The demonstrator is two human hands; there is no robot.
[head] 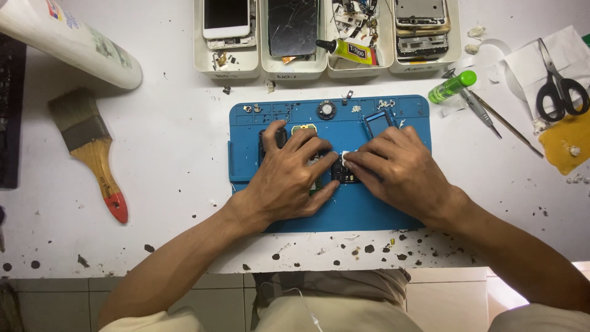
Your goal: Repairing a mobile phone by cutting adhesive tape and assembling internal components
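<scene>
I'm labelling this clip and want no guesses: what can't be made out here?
- Head view: the small dark part on the blue mat is mostly covered by the left hand and right hand; its kind is unclear.
- Whether the hands grip or only press: fingers hide it.
- The white bottle is cut off by the top-left edge.
- Bits in the trays: too small.

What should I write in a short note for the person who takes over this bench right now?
Left hand: flat on the blue mat, pressing down a small dark phone part.
Right hand: fingers pinch a small white piece against that part.
Around: loose screws and a small blue frame sit on the mat's top edge; white bins behind hold phone bodies and a glue tube. Brush to the left, scissors and tweezers to the right.
Done: phone opened into parts.
Left: cannot tell; the hands hide the work.
</scene>
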